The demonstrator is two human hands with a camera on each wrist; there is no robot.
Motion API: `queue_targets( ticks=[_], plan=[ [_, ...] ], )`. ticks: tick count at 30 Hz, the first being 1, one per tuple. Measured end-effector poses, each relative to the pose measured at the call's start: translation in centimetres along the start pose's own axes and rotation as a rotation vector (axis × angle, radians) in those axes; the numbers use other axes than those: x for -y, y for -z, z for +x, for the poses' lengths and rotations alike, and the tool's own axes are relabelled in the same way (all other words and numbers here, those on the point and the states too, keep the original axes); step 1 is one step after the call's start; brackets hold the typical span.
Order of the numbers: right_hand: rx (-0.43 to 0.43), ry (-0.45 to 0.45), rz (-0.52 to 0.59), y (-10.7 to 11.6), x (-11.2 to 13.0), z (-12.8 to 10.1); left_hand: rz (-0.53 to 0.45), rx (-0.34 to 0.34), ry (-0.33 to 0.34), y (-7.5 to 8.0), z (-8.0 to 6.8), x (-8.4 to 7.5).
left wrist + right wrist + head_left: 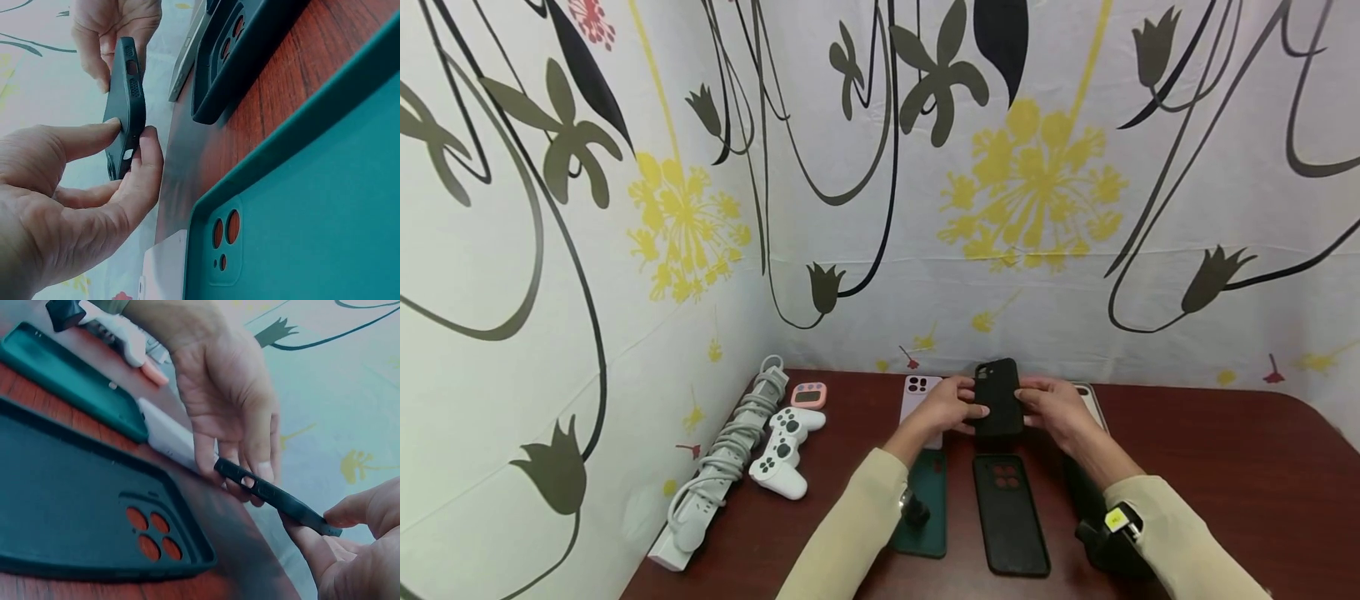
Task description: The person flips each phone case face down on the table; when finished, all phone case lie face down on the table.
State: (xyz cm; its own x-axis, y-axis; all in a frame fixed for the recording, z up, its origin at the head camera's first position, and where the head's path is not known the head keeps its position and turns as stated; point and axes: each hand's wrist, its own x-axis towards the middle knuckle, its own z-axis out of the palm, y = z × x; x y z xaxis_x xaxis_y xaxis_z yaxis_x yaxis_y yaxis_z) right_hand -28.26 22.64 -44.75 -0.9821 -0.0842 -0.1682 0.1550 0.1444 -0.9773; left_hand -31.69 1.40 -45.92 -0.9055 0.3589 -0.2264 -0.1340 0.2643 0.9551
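Observation:
Both hands hold a black phone in a case above the table's far middle. My left hand pinches its left edge between thumb and fingers; in the left wrist view the case stands edge-on in that pinch. My right hand grips the right edge, and the right wrist view shows the case edge-on between both hands. A lilac phone lies face down behind the left hand. An empty black case and a green case lie below the hands.
A white game controller, a pink timer and a grey power strip with coiled cable sit at the left by the wall. Another phone lies behind my right hand. The dark red table stretches right.

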Motion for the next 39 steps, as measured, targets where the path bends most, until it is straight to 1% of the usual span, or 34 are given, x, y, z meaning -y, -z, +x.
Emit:
queue_targets(
  ticks=[3,8,10,14,19,22,26,30,36,39],
  plan=[
    [-0.012,0.008,-0.077,0.2,-0.5,0.1,0.001,-0.008,-0.009,0.0,0.0,0.1],
    [-0.048,0.022,-0.17,-0.1,-0.9,0.5,0.04,-0.037,-0.017,0.0,-0.3,0.0],
    [-0.067,0.03,-0.216,-0.3,-1.0,0.6,0.087,-0.053,-0.014,-0.1,-0.3,0.0],
    [-0.099,0.047,-0.346,-0.7,-1.4,0.8,0.198,-0.078,-0.003,-0.5,-0.1,-0.1],
    [-0.116,0.059,-0.454,-1.0,-1.7,1.0,0.258,-0.094,-0.01,-0.8,0.2,-0.3],
    [-0.112,0.063,-0.51,-1.2,-1.8,1.2,0.318,-0.11,-0.021,-0.9,0.3,-0.4],
    [-0.095,0.059,-0.564,-1.4,-2.0,1.5,0.415,-0.134,-0.013,-1.1,0.4,-0.3],
    [-0.083,0.058,-0.596,-1.7,-2.2,1.8,0.467,-0.151,-0.005,-1.2,0.4,-0.2],
    [-0.069,0.089,-0.699,-1.8,-2.5,2.1,0.553,-0.159,-0.006,-1.2,0.5,-0.2],
    [-0.06,0.125,-0.752,-1.7,-2.5,2.2,0.598,-0.163,0.004,-1.3,0.6,-0.4]
  ],
)
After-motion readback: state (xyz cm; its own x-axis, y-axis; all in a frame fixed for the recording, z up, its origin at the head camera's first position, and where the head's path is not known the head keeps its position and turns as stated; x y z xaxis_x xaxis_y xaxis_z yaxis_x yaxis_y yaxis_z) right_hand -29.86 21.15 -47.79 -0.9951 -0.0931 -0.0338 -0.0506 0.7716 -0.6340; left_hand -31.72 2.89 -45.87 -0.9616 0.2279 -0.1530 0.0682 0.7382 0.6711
